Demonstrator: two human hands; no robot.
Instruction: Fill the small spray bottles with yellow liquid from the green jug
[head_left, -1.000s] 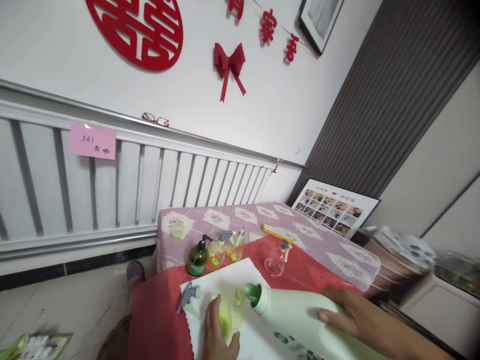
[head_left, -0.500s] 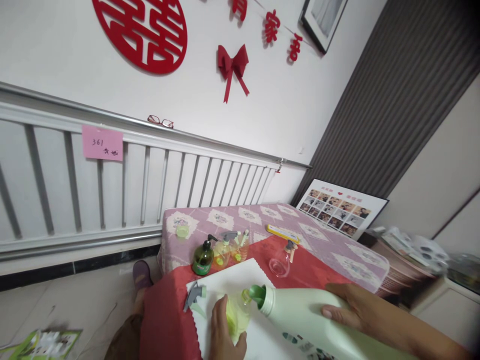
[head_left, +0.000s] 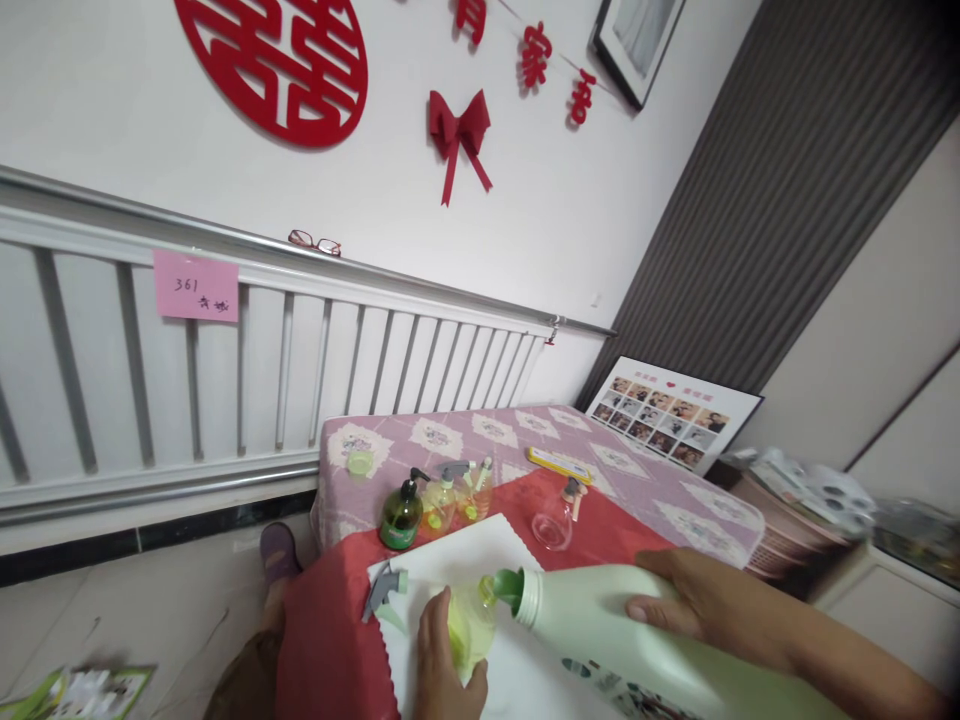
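Observation:
My left hand (head_left: 444, 655) is wrapped round a clear yellow-green spray bottle (head_left: 471, 622) without its head, tilted over a white sheet (head_left: 517, 650). In my right hand (head_left: 682, 600) is a large pale green detergent jug (head_left: 592, 615), tipped on its side. The jug's green spout meets the small bottle's mouth. Yellow-green liquid shows inside the small bottle. A grey trigger spray head (head_left: 384, 588) lies on the sheet's left edge, beside my left hand.
Behind the sheet stand a dark green pump bottle (head_left: 402, 518), two clear spray bottles with orange liquid (head_left: 439, 505), and a pinkish clear spray bottle (head_left: 553, 522). A yellow box (head_left: 559, 464) and pale green cap (head_left: 360, 462) lie on the patterned tablecloth (head_left: 435, 436). A radiator (head_left: 420, 350) stands behind.
The view has shifted slightly, so everything sits a little further left. Both hands keep their hold, and the spout stays at the small bottle's mouth.

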